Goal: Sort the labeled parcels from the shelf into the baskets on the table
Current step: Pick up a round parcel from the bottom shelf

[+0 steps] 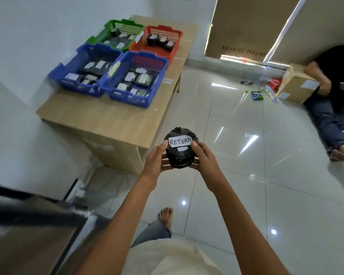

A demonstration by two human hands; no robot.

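I hold a black wrapped parcel (180, 155) with a white label reading RETURN in front of me, above the floor. My left hand (157, 158) grips its left side and my right hand (204, 157) grips its right side. On the wooden table (111, 124) ahead to the left stand a green basket (101, 35), a red basket (173, 47) and two blue baskets (68, 72) (157, 84), all holding black labeled parcels. The dark shelf edge (38, 207) is blurred at the lower left.
A person sits on the floor at the right against the wall, a cardboard box (294, 84) beside them and small litter (256, 95) near it. White glossy tiles stretch between me and them. A white wall runs along the left.
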